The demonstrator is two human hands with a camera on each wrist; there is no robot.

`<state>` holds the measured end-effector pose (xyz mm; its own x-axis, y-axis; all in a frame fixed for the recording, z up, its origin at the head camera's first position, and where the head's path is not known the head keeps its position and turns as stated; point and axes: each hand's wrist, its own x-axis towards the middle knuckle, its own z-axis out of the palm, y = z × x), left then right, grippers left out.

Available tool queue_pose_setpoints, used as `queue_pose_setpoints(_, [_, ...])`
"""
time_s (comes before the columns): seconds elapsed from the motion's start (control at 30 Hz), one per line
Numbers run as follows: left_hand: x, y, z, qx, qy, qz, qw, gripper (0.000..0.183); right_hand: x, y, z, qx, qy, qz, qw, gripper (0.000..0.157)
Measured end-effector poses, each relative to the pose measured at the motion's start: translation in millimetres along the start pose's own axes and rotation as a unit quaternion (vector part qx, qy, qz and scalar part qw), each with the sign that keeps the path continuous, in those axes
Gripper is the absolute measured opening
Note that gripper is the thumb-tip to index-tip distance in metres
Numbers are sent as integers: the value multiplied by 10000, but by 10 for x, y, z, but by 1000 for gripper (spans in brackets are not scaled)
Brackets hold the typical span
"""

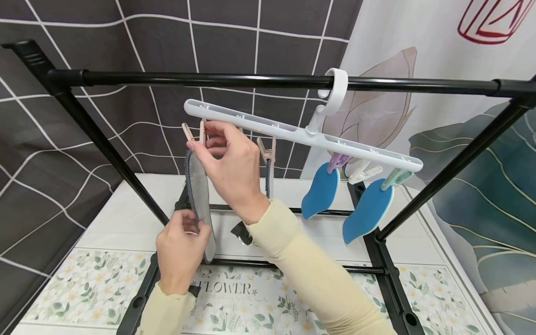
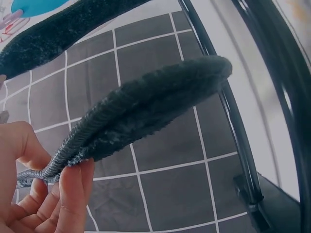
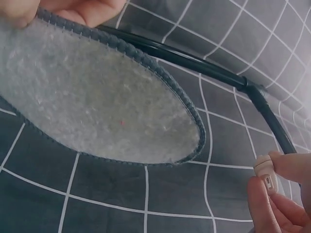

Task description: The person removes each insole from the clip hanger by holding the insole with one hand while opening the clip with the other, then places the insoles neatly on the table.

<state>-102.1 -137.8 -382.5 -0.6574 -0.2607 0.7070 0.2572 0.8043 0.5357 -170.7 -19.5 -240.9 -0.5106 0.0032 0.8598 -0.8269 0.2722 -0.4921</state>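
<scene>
My left hand (image 1: 184, 246) pinches a grey insole (image 1: 200, 200) along its edge and holds it upright below the left end of a white clip hanger (image 1: 259, 125). In the left wrist view, the insole (image 2: 150, 107) shows a dark stitched rim and fuzzy side. Fingers of my right hand (image 1: 234, 167) pinch a pale pink clip (image 1: 203, 133) at that hanger end. The right wrist view shows this clip (image 3: 266, 174) between thumb and fingers, with the insole's rounded tip (image 3: 194, 141) apart from it. Another grey insole (image 1: 269, 179) hangs from a second pink clip (image 1: 268, 150).
The hanger hooks over a black rack bar (image 1: 209, 79), tilting down to the right. Two blue insoles (image 1: 321, 190) hang on its right side from purple (image 1: 338, 161) and green clips (image 1: 395, 178); a white clip (image 1: 364, 172) is between them. Gridded dark fabric (image 1: 159, 51) stands behind.
</scene>
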Motion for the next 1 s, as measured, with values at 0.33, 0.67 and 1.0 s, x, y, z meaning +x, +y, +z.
queue_pose_setpoints(0.33, [-63,-34,-180,218,-171,43,9996,17,5,-1,-16,155,-96,181,9997,32])
queue_pose_setpoints(0.67, [-158,-95,-357,570,-343,20,9978,16,-10,22,-31,159,-165,181,9996,32])
queue_pose_setpoints(1.0, [-283,-134,-544,1057,-619,-106,9924,17,-12,32,-50,115,-280,333,9990,33])
